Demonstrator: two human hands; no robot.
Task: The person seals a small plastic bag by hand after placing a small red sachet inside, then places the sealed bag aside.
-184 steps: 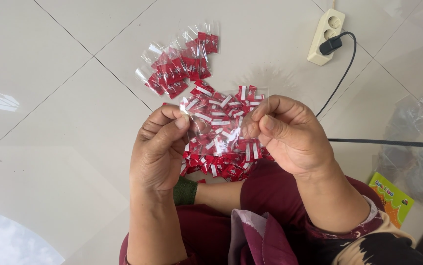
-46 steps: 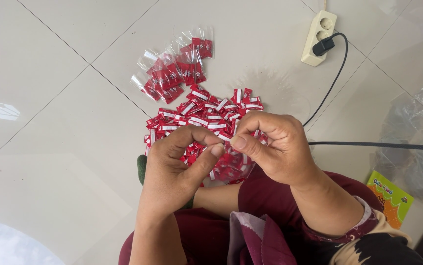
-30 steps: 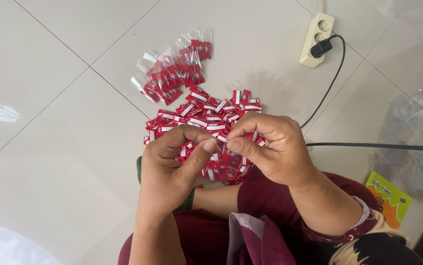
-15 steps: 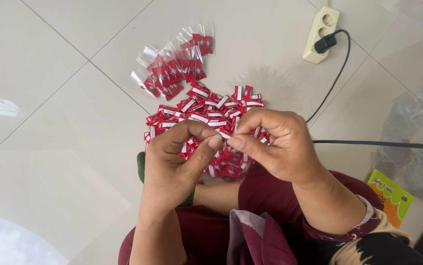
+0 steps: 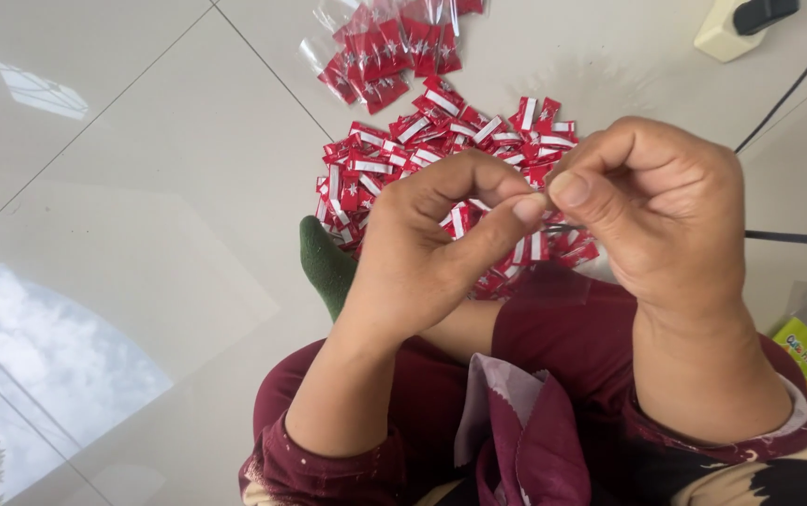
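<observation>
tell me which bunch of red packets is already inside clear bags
The far bunch of bagged packets, at the top beside the tile seam. The loose pile, which lies nearer the hands, is bare on the floor with no plastic around it.

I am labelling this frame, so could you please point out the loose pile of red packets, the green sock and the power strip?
pile of red packets [image 5: 394, 155]: head view, left-middle of the heap.
green sock [image 5: 326, 264]: head view, toe.
power strip [image 5: 724, 36]: head view, cream casing.

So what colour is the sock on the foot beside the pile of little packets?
Dark green sock, seen in the head view.
</observation>
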